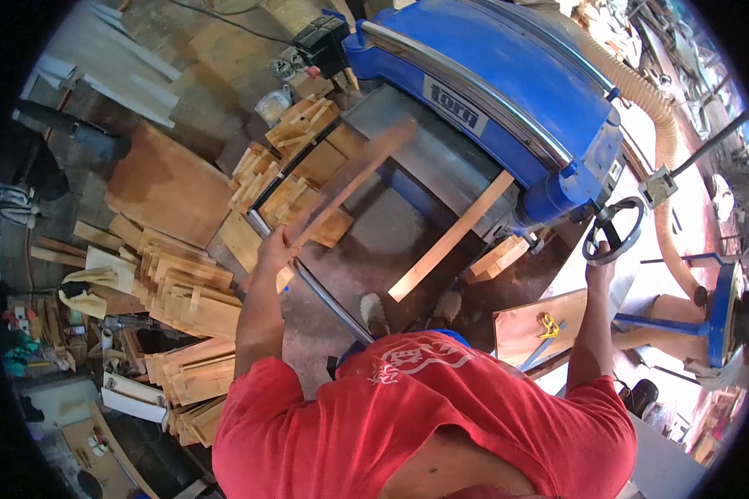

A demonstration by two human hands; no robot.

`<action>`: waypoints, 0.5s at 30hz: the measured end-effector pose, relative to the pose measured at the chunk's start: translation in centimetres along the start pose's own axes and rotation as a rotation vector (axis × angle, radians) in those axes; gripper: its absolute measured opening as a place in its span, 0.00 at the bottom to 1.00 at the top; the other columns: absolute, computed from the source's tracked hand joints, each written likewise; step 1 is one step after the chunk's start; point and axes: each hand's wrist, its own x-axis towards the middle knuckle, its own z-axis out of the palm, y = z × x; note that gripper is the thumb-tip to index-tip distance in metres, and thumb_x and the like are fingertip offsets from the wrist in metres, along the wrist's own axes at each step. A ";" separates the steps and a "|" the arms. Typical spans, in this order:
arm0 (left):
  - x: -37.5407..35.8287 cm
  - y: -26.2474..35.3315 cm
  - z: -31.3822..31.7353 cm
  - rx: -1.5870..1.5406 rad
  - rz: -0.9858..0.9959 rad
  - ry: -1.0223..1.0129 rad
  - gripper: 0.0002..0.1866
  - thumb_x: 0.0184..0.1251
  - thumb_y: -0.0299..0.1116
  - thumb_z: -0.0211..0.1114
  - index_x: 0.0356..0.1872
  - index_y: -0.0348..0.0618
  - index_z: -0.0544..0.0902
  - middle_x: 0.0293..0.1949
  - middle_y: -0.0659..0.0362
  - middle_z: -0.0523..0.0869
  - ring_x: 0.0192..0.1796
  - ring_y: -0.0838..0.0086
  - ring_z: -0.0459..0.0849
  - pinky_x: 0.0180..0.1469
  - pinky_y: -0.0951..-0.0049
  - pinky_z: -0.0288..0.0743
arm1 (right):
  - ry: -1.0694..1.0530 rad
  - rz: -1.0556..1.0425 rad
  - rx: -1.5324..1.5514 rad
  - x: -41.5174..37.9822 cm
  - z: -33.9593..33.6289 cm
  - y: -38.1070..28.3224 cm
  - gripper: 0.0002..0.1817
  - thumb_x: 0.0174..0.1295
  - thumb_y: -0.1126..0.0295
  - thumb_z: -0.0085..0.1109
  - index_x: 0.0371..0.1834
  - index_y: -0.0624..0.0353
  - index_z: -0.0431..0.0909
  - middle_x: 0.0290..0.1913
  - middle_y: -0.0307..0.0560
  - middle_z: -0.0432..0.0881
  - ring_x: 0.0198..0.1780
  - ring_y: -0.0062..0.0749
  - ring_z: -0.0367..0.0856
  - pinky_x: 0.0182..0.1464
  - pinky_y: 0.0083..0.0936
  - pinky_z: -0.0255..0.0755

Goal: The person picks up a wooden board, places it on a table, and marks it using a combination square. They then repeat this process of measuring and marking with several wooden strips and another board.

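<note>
My left hand [278, 251] is wrapped round the near end of a long wooden board [354, 173]. The board slants up and away, its blurred far end over the metal bed [416, 137] of a blue planer [491, 62]. At the lower rim of the planer's black handwheel [639, 231], my right hand [601, 254] is closed on the wheel. Between my hands, a second wooden strip [451, 237] sticks out from under the planer's front towards me.
Stacked wooden boards [187, 283] lie at left, and more pieces [304, 125] sit beside the planer. A metal roller bar [324, 295] runs near my left side. A ribbed hose [641, 87] passes behind the machine. Yellow-handled scissors [548, 325] rest on a panel at right.
</note>
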 end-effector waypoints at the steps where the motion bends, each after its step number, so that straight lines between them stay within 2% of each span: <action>1: -0.3 1.4 -1.4 -0.060 -0.053 -0.020 0.20 0.47 0.32 0.76 0.37 0.41 0.74 0.29 0.56 0.82 0.38 0.64 0.85 0.40 0.61 0.76 | -0.135 0.078 -0.078 0.1 -1.0 -0.7 0.14 0.61 0.65 0.53 0.47 0.56 0.79 0.45 0.59 0.79 0.48 0.58 0.77 0.46 0.47 0.73; 2: -0.1 2.3 -2.2 -0.118 -0.106 -0.039 0.20 0.48 0.31 0.76 0.38 0.40 0.74 0.29 0.57 0.82 0.38 0.66 0.85 0.39 0.62 0.76 | -0.107 0.080 -0.105 0.1 -0.5 -0.5 0.13 0.59 0.67 0.54 0.46 0.55 0.79 0.45 0.58 0.79 0.47 0.57 0.77 0.45 0.47 0.73; 4: 1.6 0.8 -1.9 -0.096 -0.085 -0.023 0.19 0.49 0.28 0.75 0.39 0.40 0.73 0.29 0.58 0.81 0.37 0.69 0.84 0.38 0.63 0.75 | -0.085 0.061 -0.066 0.1 -0.3 -0.2 0.11 0.58 0.68 0.56 0.44 0.56 0.78 0.45 0.57 0.79 0.47 0.57 0.77 0.43 0.47 0.72; 7: 3.3 -0.3 -3.0 -0.044 -0.055 0.003 0.21 0.49 0.27 0.75 0.41 0.39 0.73 0.32 0.56 0.82 0.38 0.67 0.83 0.39 0.64 0.75 | -0.076 0.013 -0.014 0.2 -0.7 -0.2 0.10 0.58 0.68 0.56 0.41 0.57 0.77 0.43 0.56 0.79 0.46 0.56 0.77 0.41 0.47 0.71; 11: 6.6 -2.8 -4.3 -0.059 -0.015 0.020 0.22 0.48 0.27 0.76 0.43 0.39 0.74 0.35 0.54 0.82 0.40 0.62 0.82 0.43 0.64 0.75 | -0.079 -0.040 0.071 0.7 -1.2 -0.4 0.09 0.60 0.69 0.53 0.40 0.62 0.72 0.32 0.61 0.77 0.36 0.59 0.78 0.37 0.46 0.69; 12: 7.4 -3.5 -4.7 -0.018 -0.006 0.001 0.23 0.47 0.27 0.76 0.43 0.40 0.74 0.36 0.53 0.82 0.40 0.61 0.82 0.44 0.64 0.75 | -0.083 -0.052 0.064 0.6 -1.2 -0.5 0.06 0.60 0.75 0.53 0.40 0.60 0.70 0.32 0.57 0.76 0.37 0.57 0.76 0.37 0.48 0.66; 14: 8.3 -4.6 -4.9 0.017 0.052 0.011 0.23 0.48 0.28 0.75 0.44 0.39 0.74 0.37 0.50 0.83 0.42 0.57 0.83 0.46 0.61 0.75 | -0.057 -0.092 0.042 0.9 -1.3 -0.5 0.06 0.61 0.69 0.52 0.33 0.61 0.70 0.26 0.57 0.74 0.32 0.57 0.76 0.33 0.46 0.66; 15: 8.1 -4.0 -5.5 0.074 0.022 -0.001 0.23 0.48 0.29 0.76 0.44 0.38 0.74 0.39 0.49 0.83 0.44 0.56 0.83 0.47 0.61 0.76 | -0.119 -0.106 0.070 1.1 -1.0 0.6 0.06 0.62 0.69 0.51 0.32 0.59 0.67 0.25 0.57 0.73 0.31 0.57 0.75 0.32 0.47 0.65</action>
